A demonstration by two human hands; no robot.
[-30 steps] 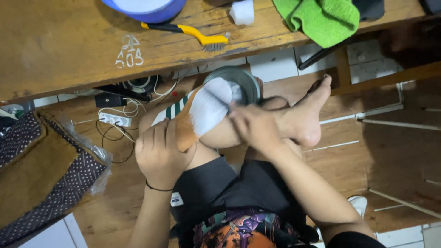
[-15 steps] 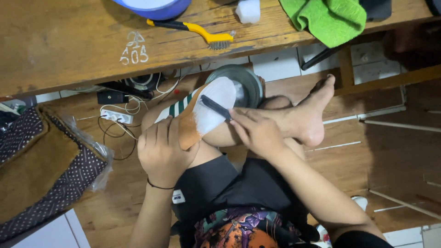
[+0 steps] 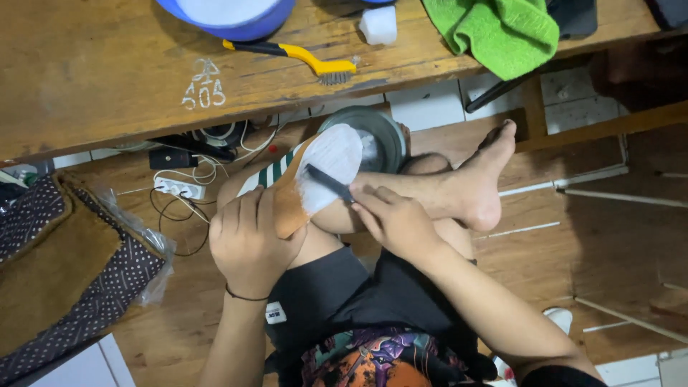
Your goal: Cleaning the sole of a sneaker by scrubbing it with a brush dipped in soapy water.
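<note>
Sneaker with a white and tan sole and green side stripes (image 3: 308, 175) lay sole-up across the person's bent knee, so its underside faced the camera. The left hand (image 3: 247, 240) was wrapped around the heel end, fingers closed on it, apparently to steady it. The right hand (image 3: 394, 218) pinched a thin dark tool (image 3: 330, 184), its tip laid against the pale forefoot, angled as if for scraping or brushing. Above, on the worn wooden bench (image 3: 107, 72), rested a yellow-handled wire brush (image 3: 301, 57), a blue round basin (image 3: 229, 14) and a green cloth (image 3: 502, 29).
</note>
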